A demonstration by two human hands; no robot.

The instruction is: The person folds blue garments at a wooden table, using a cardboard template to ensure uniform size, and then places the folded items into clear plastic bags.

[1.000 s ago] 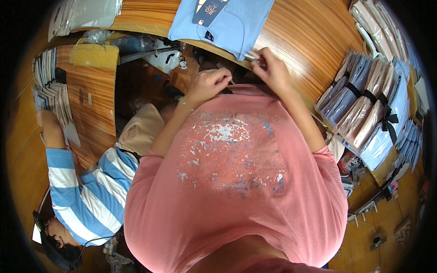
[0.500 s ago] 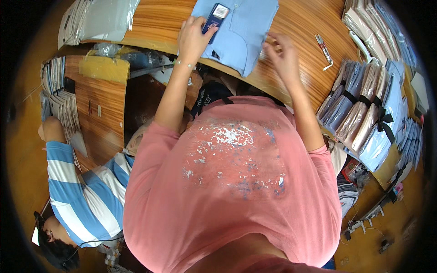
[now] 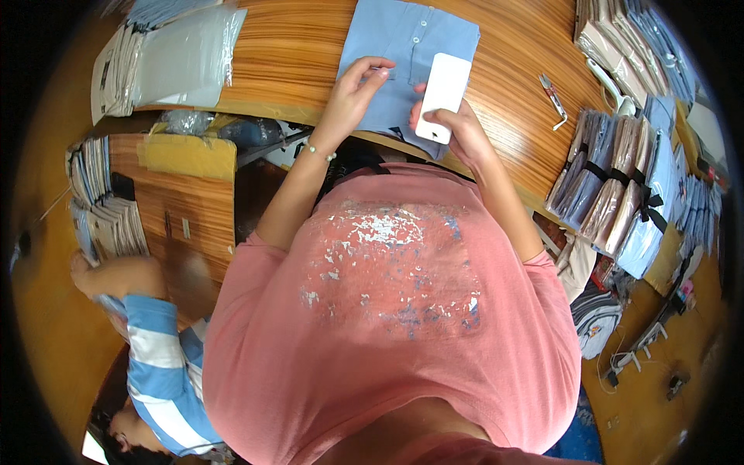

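A folded light blue shirt (image 3: 446, 35) with white buttons lies on the wooden table in front of me. My right hand (image 3: 463, 132) grips a white rectangular card (image 3: 449, 81) over the shirt's right part, thumb across its lower end. A small dark mark shows near the card's bottom edge. Above the left part of the shirt is my left hand (image 3: 353, 101), wearing a beaded bracelet (image 3: 322, 153). Its thumb and forefinger are slightly apart, and nothing shows between them.
Red-handled thread snips (image 3: 552, 101) lie to the right, beside a white curved tool (image 3: 608, 85). Bagged, ribbon-tied shirts (image 3: 604, 178) fill the right edge. Clear plastic bags (image 3: 182, 58) lie at far left. Another person's striped sleeve (image 3: 155, 349) is at a lower-left table.
My left hand has let go of the dark blue tag it held and moved lower and right. My right hand came left and now holds a white-faced card. The co-worker's arm shifted.
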